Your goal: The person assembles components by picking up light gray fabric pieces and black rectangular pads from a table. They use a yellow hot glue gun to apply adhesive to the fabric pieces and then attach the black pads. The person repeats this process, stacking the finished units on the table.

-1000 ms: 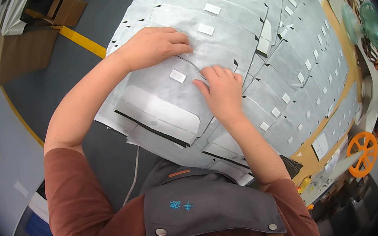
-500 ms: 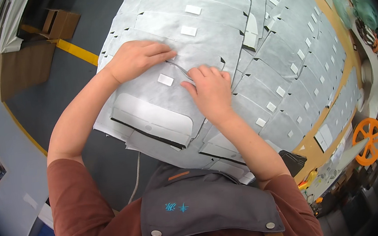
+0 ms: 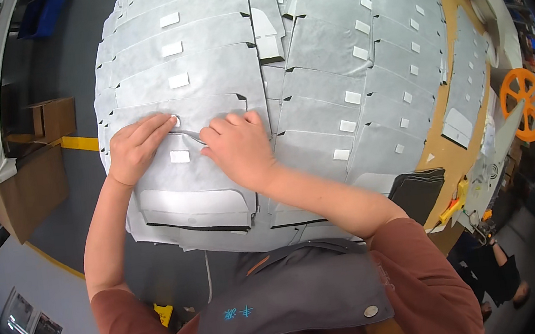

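One table point(image 3: 435, 146), its tan surface bare toward the right, carries overlapping rows of grey sheets point(image 3: 324, 28). A second person point(image 3: 495, 279), in dark clothing, appears at lower right. The wearer's grey apron point(image 3: 289, 296) lies just below the near rim of the sheets. The front sheet point(image 3: 209, 173) occupies the near left of the rows, under both hands. A dark stack point(image 3: 418, 195) rests on the table near the right forearm; an orange wheel point(image 3: 524, 105) stands beyond the table's right side. The right hand point(image 3: 239, 152) rests on the front sheet with fingers bent, thumb and forefinger at a raised edge point(image 3: 188, 134); whether they pinch it cannot be told. The left hand point(image 3: 138, 145) lies low, fingers extended and pressed together, tips at the edge's other end; its grip cannot be told. A pale patch point(image 3: 192, 200), bordered below by a black strip point(image 3: 198, 226), crosses the front sheet's near end. A white tag point(image 3: 180, 156) sits between edge and patch.
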The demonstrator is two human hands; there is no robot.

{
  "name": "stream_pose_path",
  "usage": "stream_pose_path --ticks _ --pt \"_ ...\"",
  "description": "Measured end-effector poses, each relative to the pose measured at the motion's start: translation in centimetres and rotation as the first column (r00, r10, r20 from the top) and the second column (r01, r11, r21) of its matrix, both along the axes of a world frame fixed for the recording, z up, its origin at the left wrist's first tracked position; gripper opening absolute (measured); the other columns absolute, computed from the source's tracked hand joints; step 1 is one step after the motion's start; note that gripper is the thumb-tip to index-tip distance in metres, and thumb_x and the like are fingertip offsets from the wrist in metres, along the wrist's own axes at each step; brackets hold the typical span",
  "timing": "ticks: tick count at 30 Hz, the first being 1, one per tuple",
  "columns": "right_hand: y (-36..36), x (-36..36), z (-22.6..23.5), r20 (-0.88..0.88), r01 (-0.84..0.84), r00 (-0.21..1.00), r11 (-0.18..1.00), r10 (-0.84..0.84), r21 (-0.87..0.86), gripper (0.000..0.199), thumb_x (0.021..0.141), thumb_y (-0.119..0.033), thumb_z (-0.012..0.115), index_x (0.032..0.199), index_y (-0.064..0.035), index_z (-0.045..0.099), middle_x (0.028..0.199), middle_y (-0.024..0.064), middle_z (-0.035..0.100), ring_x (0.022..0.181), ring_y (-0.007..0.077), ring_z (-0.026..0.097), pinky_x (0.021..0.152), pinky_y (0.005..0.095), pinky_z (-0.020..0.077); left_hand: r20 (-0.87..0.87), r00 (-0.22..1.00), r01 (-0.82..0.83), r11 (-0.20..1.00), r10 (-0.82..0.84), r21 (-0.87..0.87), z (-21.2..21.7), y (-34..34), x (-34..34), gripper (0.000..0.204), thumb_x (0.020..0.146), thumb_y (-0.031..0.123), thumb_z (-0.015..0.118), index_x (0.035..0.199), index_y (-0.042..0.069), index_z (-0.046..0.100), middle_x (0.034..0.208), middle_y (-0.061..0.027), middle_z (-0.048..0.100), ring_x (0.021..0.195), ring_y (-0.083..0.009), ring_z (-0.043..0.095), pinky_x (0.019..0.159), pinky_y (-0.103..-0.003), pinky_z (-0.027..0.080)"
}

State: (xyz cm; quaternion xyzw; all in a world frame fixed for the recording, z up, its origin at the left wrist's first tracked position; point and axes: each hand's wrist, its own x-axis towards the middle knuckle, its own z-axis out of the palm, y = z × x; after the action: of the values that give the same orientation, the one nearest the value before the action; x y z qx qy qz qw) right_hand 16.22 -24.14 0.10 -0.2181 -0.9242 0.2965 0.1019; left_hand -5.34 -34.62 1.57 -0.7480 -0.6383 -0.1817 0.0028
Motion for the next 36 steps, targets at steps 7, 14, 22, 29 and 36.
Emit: stream_pose_path --ticks 7,14,22,29,36 --pt "-0.1 0.1 0.1 -0.108 0.016 0.994 1.000 -0.017 -0.009 0.012 0.079 -0.020 0.075 0.083 -0.0162 0.064 0.081 -0.0034 0.058 0.081 0.0175 0.056 0.082 0.0381 0.0370 0.116 0.989 -0.074 0.985 0.093 -0.159 2.6 -0.3 0.5 0.035 0.079 0.013 0.076 0.114 0.012 0.071 0.105 -0.0026 0.072 0.095 -0.0236 0.068 0.078 -0.034 0.055" --pt "-0.4 0.7 1.8 -0.186 0.014 0.982 1.000 -0.015 -0.008 0.014 0.080 -0.022 0.074 0.081 -0.0168 0.062 0.078 -0.0045 0.055 0.076 0.0160 0.055 0.082 0.0379 0.0365 0.168 0.979 0.005 0.812 0.115 -0.584 6.6 -0.8 -1.2 0.038 0.077 0.029 0.081 0.110 0.013 0.070 0.097 -0.0035 0.069 0.085 -0.0272 0.064 0.080 -0.039 0.049" --pt "4.5 -1.4 1.6 -0.306 0.156 0.938 0.986 -0.165 -0.052 0.031 0.080 -0.038 0.079 0.095 -0.0145 0.063 0.088 0.0001 0.062 0.092 0.0214 0.059 0.083 0.0391 0.0388 0.171 0.983 0.040 0.823 0.070 -0.566 8.8 -2.8 1.1 0.016 0.079 0.014 0.075 0.094 0.013 0.068 0.078 -0.0042 0.057 0.068 -0.0254 0.060 0.059 -0.038 0.047" --pt "5.2 -3.7 1.8 0.251 0.049 0.967 0.998 -0.055 0.031 0.035 0.081 -0.033 0.079 0.102 -0.0095 0.063 0.106 0.0062 0.062 0.101 0.0263 0.058 0.085 0.0429 0.0430 0.216 0.976 0.088 0.826 0.041 -0.557 12.5 -4.2 4.5 0.018 0.076 0.008 0.073 0.093 0.013 0.069 0.076 -0.0021 0.056 0.059 -0.0226 0.058 0.050 -0.035 0.045" --pt "4.4 -4.1 2.5 0.336 0.184 0.935 0.964 -0.113 -0.191 0.025 0.085 -0.033 0.076 0.091 -0.0107 0.068 0.101 0.0109 0.068 0.105 0.0290 0.062 0.084 0.0467 0.0459 0.211 0.977 0.151 0.804 -0.033 -0.575 14.8 -4.1 6.2 0.015 0.077 0.008 0.072 0.092 0.012 0.070 0.072 -0.0037 0.054 0.058 -0.0238 0.058 0.049 -0.037 0.044"
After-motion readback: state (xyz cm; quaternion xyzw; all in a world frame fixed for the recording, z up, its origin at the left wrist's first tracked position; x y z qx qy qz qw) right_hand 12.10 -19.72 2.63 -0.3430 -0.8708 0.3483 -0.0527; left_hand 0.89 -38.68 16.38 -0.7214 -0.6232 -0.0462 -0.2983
